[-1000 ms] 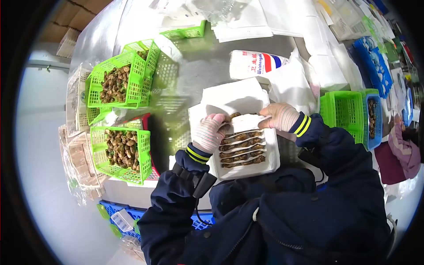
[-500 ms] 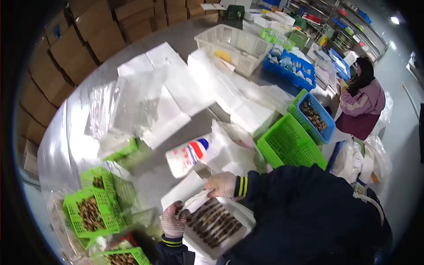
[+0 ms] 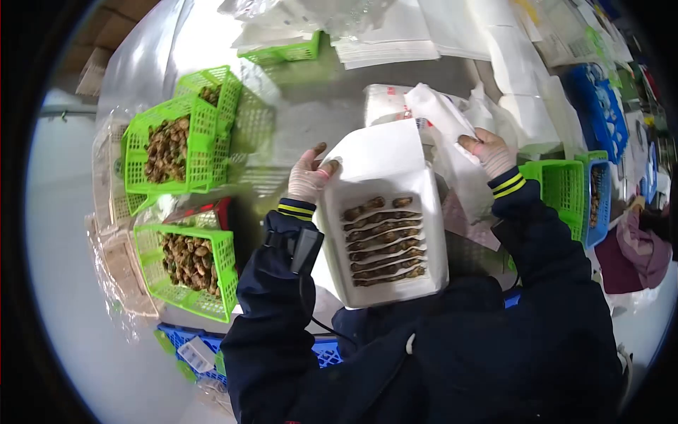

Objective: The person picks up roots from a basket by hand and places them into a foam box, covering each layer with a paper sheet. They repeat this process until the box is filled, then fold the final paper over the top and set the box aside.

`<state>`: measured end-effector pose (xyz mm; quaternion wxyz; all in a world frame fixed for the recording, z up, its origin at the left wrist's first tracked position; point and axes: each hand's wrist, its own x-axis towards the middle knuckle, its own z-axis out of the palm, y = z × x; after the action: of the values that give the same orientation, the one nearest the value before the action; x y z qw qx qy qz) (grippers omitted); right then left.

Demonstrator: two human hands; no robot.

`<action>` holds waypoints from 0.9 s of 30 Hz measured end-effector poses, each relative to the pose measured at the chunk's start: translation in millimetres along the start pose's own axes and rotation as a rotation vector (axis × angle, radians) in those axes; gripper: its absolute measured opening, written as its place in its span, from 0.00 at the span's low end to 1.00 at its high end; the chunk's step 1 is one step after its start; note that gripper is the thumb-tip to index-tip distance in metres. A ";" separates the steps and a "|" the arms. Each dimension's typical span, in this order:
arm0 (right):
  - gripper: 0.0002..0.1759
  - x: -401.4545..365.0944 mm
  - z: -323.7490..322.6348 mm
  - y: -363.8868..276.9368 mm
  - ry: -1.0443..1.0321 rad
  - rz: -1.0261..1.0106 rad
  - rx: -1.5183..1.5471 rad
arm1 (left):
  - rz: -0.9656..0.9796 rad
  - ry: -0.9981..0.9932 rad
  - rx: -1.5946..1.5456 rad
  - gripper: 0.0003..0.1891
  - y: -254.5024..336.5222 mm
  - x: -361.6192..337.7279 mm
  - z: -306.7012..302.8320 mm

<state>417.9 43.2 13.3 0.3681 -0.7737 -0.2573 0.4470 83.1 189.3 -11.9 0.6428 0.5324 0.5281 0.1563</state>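
A white foam box [image 3: 439, 272] sits in front of me, with rows of brown, lumpy pieces [image 3: 385, 244] separated by thin white strips. From its far side a white flap [image 3: 381, 148] extends. My left hand [image 3: 311, 177], in a thin pale glove with darkened fingertips, is beside the box's far left corner, fingers apart and one fingertip right at the flap's edge. To the right of the box, my right hand [image 3: 491, 152] is closed on a soft white sheet [image 3: 448, 127] that hangs beside the box. A white plastic bag with red print [image 3: 385, 104] lies behind.
Green baskets [image 3: 219, 145] of brown pieces stand at the left, another green basket [image 3: 229, 265] nearer me. On the right are a green basket [image 3: 561, 184] and a blue basket [image 3: 599, 201]. White sheets [image 3: 385, 49] lie at the back. A person [image 3: 639, 244] is at far right.
My view has turned down toward the box. Both hands were together at the white sheet over the box's corner; now they are apart, the right one holding the sheet off to the right.
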 end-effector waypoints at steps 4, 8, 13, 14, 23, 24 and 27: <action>0.21 3.0 6.8 -3.3 0.025 -0.065 -0.019 | 0.143 -0.070 -0.336 0.21 -7.7 -36.2 -0.1; 0.23 -2.9 33.1 -18.8 0.244 -0.286 -0.265 | 0.418 0.020 0.149 0.17 -6.9 -93.1 9.5; 0.19 -42.5 84.2 -21.9 0.133 -0.824 -0.630 | 0.738 -0.111 0.851 0.17 -50.0 -127.8 18.0; 0.18 -51.2 94.0 -17.5 0.034 -0.835 -0.675 | 0.784 -0.115 0.899 0.17 -55.8 -133.6 20.4; 0.10 -45.7 133.1 5.8 -0.323 -0.663 -1.392 | 0.639 -0.315 0.691 0.16 -41.6 -161.2 39.4; 0.09 -42.7 135.4 6.2 -0.346 -0.616 -1.356 | 0.659 -0.249 0.539 0.16 -29.5 -160.5 43.0; 0.09 -42.7 137.0 0.9 -0.418 -0.569 -1.350 | 0.649 -0.157 0.640 0.20 -21.3 -131.2 60.4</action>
<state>277.2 58.1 -11.2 -0.1404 -0.6340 -0.7286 0.2179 74.8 49.6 29.7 0.4017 0.8522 0.3055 0.1378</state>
